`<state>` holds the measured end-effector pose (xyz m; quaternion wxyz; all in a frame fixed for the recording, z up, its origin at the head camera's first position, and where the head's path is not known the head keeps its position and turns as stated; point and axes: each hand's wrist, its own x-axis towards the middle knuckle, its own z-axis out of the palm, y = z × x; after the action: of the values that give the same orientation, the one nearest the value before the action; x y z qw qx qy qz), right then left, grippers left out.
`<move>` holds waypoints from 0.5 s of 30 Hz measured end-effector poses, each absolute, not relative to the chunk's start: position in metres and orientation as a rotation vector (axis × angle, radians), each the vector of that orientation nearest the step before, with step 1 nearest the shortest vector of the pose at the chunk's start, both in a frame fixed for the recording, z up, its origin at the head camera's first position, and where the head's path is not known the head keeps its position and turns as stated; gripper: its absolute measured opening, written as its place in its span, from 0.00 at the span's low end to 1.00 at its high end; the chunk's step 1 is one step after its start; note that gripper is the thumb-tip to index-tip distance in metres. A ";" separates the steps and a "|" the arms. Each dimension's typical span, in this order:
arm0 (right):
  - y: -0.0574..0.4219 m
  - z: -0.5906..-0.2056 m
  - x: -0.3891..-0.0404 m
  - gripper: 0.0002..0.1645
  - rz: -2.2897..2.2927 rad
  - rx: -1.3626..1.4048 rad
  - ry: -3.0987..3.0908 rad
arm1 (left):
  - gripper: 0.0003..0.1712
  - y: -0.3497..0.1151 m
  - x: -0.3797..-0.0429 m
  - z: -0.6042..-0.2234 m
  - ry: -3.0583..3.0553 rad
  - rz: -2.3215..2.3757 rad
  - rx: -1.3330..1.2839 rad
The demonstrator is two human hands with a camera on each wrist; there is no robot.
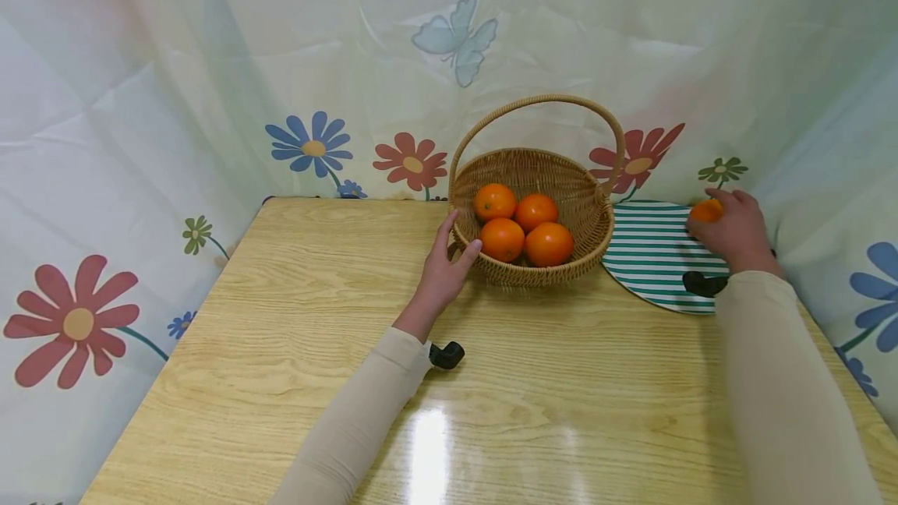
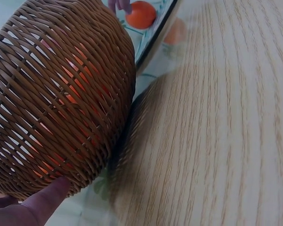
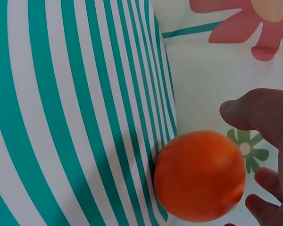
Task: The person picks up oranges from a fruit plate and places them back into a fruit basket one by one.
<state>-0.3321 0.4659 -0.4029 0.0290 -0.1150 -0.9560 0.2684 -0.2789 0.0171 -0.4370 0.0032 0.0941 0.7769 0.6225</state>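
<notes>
My left hand [image 1: 443, 275] touches the left side of a wicker basket [image 1: 529, 277], thumb and forefinger spread along it. In the left wrist view, a digit [image 2: 49, 195] lies straight against the woven wall. Several oranges [image 1: 549, 245] sit in the basket, under its tall arched handle [image 1: 539, 100]. At the far right, my right hand [image 1: 740, 228] is around one more orange [image 1: 704, 211], over a green-and-white striped mat [image 1: 655, 259]. The right wrist view shows that hand's thumb [image 3: 247, 110] standing apart from the orange, which lies at the mat's edge.
A pale wooden table [image 1: 281, 318] spreads in front of the basket and to its left. Directly behind the table hangs a flower-printed cloth [image 1: 337, 45], which also lines both sides. The mat's left edge runs close beside the basket.
</notes>
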 end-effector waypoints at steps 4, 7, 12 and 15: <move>0.469 -0.406 -0.334 0.45 0.823 -0.401 -2.959 | 0.40 0.017 -0.280 -0.437 2.443 1.947 0.287; 0.471 -0.407 -0.335 0.45 0.814 -0.417 -2.972 | 0.40 0.017 -0.280 -0.438 2.445 1.945 0.281; 0.476 -0.410 -0.334 0.46 0.791 -0.407 -3.013 | 0.42 0.017 -0.281 -0.438 2.435 1.949 0.273; 0.478 -0.414 -0.333 0.47 0.794 -0.416 -3.037 | 0.44 0.017 -0.281 -0.439 2.434 1.949 0.276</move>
<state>-0.3333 0.4780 -0.4144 -0.0126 -0.1312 -0.9590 0.2508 -0.2811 0.0171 -0.4387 0.0058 0.0881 0.7776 0.6226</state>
